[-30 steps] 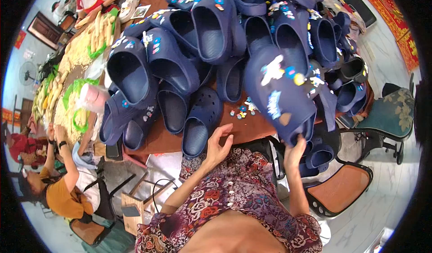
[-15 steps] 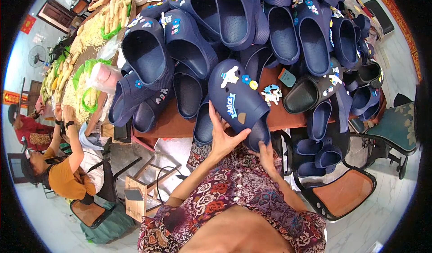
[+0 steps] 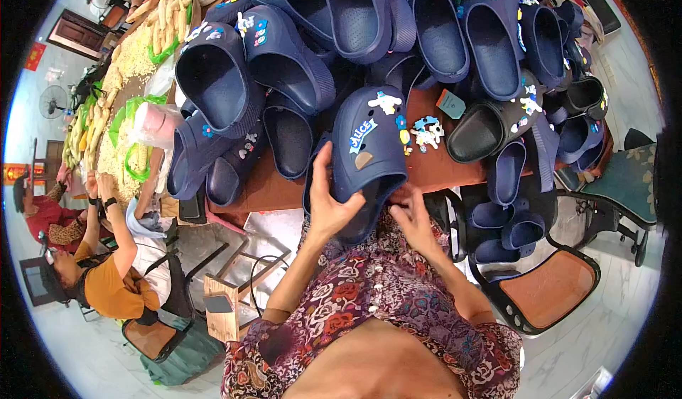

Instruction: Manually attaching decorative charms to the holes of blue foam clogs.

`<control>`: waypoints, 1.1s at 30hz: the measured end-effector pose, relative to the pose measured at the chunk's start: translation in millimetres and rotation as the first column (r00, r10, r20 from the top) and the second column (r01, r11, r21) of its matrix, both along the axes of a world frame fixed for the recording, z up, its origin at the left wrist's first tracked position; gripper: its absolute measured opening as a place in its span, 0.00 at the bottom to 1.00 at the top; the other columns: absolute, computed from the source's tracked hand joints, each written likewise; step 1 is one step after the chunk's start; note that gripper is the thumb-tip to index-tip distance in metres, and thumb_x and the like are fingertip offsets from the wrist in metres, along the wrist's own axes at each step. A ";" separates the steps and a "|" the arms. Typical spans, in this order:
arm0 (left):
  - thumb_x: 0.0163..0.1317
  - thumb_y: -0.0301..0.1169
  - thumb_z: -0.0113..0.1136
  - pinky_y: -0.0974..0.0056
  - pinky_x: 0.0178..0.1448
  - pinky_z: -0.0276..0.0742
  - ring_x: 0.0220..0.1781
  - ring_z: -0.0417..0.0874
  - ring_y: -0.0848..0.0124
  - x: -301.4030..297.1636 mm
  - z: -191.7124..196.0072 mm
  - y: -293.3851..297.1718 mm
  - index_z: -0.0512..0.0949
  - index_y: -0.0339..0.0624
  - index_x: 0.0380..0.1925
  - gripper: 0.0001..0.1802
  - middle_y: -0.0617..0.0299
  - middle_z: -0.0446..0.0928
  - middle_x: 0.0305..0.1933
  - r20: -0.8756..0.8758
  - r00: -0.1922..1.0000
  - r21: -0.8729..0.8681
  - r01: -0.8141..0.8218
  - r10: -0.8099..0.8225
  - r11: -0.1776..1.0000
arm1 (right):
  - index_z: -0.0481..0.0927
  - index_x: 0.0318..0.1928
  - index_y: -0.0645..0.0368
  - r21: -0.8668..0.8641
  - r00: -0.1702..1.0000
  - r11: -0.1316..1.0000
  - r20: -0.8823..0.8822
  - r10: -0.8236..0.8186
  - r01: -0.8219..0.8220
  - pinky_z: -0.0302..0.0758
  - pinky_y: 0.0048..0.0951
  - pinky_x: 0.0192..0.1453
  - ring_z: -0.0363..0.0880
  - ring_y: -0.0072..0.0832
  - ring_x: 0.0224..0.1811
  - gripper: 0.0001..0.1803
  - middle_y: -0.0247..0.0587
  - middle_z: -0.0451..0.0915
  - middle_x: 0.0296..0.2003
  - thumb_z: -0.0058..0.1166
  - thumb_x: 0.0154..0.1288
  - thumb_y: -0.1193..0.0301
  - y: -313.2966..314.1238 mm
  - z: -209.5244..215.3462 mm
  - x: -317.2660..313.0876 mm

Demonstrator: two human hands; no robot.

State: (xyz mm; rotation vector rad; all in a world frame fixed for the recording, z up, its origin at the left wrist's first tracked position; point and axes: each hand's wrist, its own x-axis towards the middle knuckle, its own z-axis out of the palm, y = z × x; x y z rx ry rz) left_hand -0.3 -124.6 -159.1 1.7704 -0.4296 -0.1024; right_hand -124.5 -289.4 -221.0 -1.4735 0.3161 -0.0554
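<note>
My left hand [image 3: 330,204] grips a navy blue clog [image 3: 362,140] by its side, fingers along the upper and thumb at the opening. The clog points away from me, top side up, above the table's front edge. On it sit a white figure charm [image 3: 384,102], a blue banner charm with lettering [image 3: 361,137], a blue flower charm, a yellow charm and a tan charm. My right hand [image 3: 418,225] is closed, its fingers bent together by the clog's right edge; whatever they pinch is too small to make out. Loose white-and-blue charms [image 3: 428,133] lie right of the clog.
Navy clogs [image 3: 355,23] are heaped across the brown-covered table [image 3: 270,197], with a black clog [image 3: 477,133] at right. Corn cobs and kernels [image 3: 135,65] cover the left part, where a person in orange [image 3: 117,289] works. Chairs [image 3: 547,292] stand at right, one bearing several clogs.
The clog has turned more upright and come slightly nearer to me, its opening now facing me. My right hand has left the heel and moved up beside the clog's right edge.
</note>
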 end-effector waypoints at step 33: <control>0.69 0.41 0.55 0.62 0.68 0.65 0.62 0.71 0.68 -14.1 -5.7 -43.6 0.64 0.31 0.62 0.29 0.55 0.70 0.60 -0.606 0.788 -0.444 -0.224 -0.107 0.868 | 0.74 0.48 0.65 -0.381 0.978 0.903 0.130 -0.162 0.200 0.75 0.32 0.46 0.81 0.36 0.41 0.14 0.46 0.78 0.42 0.45 0.61 0.83 -30.5 -29.9 41.1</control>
